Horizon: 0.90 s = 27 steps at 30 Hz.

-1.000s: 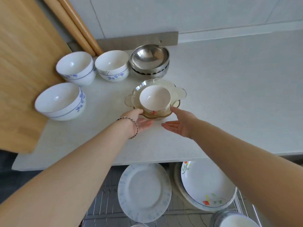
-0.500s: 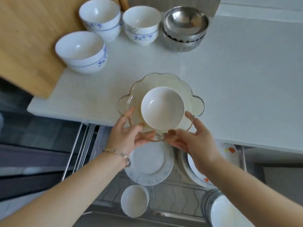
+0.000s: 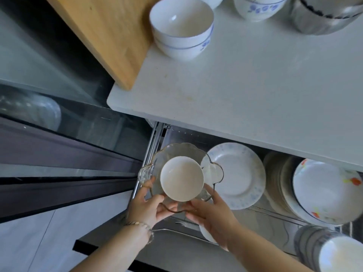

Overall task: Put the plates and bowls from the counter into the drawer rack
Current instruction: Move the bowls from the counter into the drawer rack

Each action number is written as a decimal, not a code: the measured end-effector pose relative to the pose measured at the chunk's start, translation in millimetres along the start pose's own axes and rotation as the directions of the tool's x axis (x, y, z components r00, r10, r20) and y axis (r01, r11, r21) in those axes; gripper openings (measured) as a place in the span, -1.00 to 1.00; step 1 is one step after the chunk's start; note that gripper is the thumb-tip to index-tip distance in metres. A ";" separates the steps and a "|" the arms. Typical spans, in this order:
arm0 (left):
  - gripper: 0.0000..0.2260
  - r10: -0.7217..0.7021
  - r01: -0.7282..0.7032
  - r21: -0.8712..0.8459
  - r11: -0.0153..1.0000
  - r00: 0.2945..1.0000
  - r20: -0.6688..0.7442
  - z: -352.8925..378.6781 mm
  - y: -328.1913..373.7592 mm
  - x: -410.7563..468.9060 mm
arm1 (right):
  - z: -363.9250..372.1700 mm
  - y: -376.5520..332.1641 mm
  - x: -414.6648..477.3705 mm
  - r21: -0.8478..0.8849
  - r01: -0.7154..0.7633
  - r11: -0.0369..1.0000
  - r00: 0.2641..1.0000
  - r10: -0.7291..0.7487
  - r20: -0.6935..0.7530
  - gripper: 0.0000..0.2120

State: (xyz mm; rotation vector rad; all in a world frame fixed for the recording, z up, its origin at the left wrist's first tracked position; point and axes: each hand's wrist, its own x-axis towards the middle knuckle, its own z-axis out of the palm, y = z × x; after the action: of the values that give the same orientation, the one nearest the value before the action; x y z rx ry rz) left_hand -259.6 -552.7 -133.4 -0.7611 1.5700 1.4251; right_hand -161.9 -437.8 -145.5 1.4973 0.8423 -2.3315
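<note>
Both hands carry a scalloped glass plate [image 3: 172, 152] with a small white bowl [image 3: 181, 178] sitting in it, held over the left end of the open drawer rack [image 3: 157, 138]. My left hand [image 3: 146, 205] grips the plate's near left rim. On the near right rim sits my right hand [image 3: 210, 211]. In the rack lie a white plate with pale blue dots [image 3: 238, 173] and a stack of flowered plates [image 3: 324, 191]. White bowls with blue trim [image 3: 181, 26] remain on the counter [image 3: 255, 85].
A wooden cutting board [image 3: 110, 30] leans at the counter's left end. Steel bowls [image 3: 322, 16] and another blue-patterned bowl [image 3: 259, 7] stand at the counter's back. More stacked dishes [image 3: 324, 250] fill the rack's near right corner. A dark appliance front [image 3: 59, 138] is left of the drawer.
Both hands closed on the glass plate with the bowl, lifted it off the counter and brought it down and toward me over the drawer rack's left side.
</note>
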 end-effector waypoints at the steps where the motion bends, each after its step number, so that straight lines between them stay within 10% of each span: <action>1: -0.52 -0.027 0.027 -0.002 1.000 1.000 -0.006 -0.8 0.4 11.4 | 5.4 4.3 12.3 0.048 -0.031 0.998 0.999 0.031 -0.006 -0.46; 11: -0.76 -0.012 0.014 0.311 0.950 1.000 -0.008 21.9 28.9 91.3 | 24.0 -16.7 111.8 0.173 0.004 0.985 0.974 0.036 -0.223 -0.37; 15: -0.71 0.471 -0.250 0.845 0.473 0.882 -0.003 7.5 31.8 106.3 | 29.0 -27.6 147.7 0.115 0.064 0.991 0.952 -0.026 -0.305 -0.47; 18: -0.56 0.533 -0.180 0.945 0.275 0.846 0.006 -7.4 33.7 122.3 | 28.7 -26.7 170.2 0.082 0.050 0.995 0.924 -0.015 -0.383 -0.53; 27: -0.57 0.393 -0.142 0.889 0.435 0.918 -0.046 -33.4 8.8 159.1 | 49.1 -7.9 223.2 0.325 0.188 0.927 0.893 -0.024 -0.449 -0.61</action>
State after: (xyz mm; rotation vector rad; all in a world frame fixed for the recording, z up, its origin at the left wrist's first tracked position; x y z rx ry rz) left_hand -344.4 -567.0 -271.7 -0.0204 2.3849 0.4943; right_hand -301.5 -437.9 -326.5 2.2482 0.6176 -2.3547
